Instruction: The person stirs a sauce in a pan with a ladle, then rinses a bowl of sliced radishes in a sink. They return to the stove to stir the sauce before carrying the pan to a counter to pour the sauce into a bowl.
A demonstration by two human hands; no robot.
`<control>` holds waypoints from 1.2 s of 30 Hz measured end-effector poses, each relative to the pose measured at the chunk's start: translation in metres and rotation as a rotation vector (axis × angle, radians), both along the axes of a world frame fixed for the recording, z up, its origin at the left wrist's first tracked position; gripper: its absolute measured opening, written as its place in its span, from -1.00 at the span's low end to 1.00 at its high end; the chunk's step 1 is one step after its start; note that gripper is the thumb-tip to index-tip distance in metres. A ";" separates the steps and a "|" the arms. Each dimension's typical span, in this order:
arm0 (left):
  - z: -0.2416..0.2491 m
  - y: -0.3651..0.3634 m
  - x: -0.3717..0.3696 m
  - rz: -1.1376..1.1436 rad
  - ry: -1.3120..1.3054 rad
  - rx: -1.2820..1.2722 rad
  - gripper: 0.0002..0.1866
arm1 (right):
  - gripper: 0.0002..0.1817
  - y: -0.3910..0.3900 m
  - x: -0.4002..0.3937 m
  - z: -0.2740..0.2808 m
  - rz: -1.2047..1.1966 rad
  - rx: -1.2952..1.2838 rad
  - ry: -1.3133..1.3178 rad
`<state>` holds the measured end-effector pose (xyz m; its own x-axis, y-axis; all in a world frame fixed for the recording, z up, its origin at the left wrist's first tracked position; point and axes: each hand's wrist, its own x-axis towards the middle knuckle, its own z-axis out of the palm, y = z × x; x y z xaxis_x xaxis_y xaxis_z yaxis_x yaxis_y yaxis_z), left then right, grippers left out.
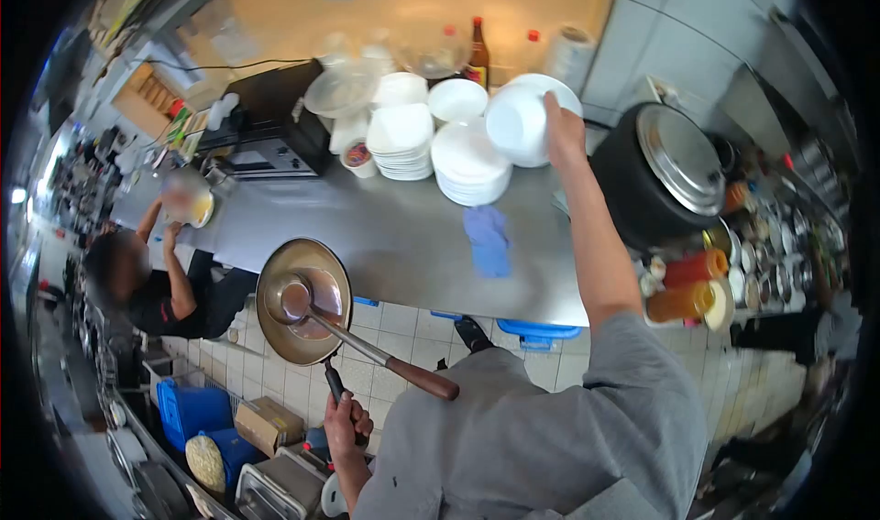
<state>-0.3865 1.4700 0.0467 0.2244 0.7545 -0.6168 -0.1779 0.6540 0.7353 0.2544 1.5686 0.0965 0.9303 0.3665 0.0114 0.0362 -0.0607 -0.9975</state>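
My left hand [346, 421] is wrapped round the black handle of a frying pan [275, 323], held out in front of the counter. Some brownish liquid lies in the pan. A ladle [403, 370] rests in it, its bowl in the liquid and its wooden handle sticking out towards my body. My right hand [566, 133], arm stretched forward, grips the rim of a white bowl [515, 124] at the back of the counter. Another round white dish [561, 89] shows behind that bowl. Just left stands a stack of white plates [472, 176].
On the steel counter [385, 245] lies a blue cloth [487, 240]. Square white dishes [401, 140] are stacked farther left. A large black pot [642, 181] with a metal lid and sauce bottles [692, 269] stand right. A person [156, 282] sits at the counter's left end.
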 end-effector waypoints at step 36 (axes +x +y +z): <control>0.014 -0.116 0.146 -0.762 0.204 0.352 -0.80 | -0.42 -0.423 -0.282 -0.004 0.758 -0.635 -0.349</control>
<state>-0.2403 1.3541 0.0610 0.6573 0.5977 -0.4590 0.3745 0.2694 0.8872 -0.0275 1.1456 0.0926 0.4371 0.8844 -0.1638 0.5628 -0.4110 -0.7172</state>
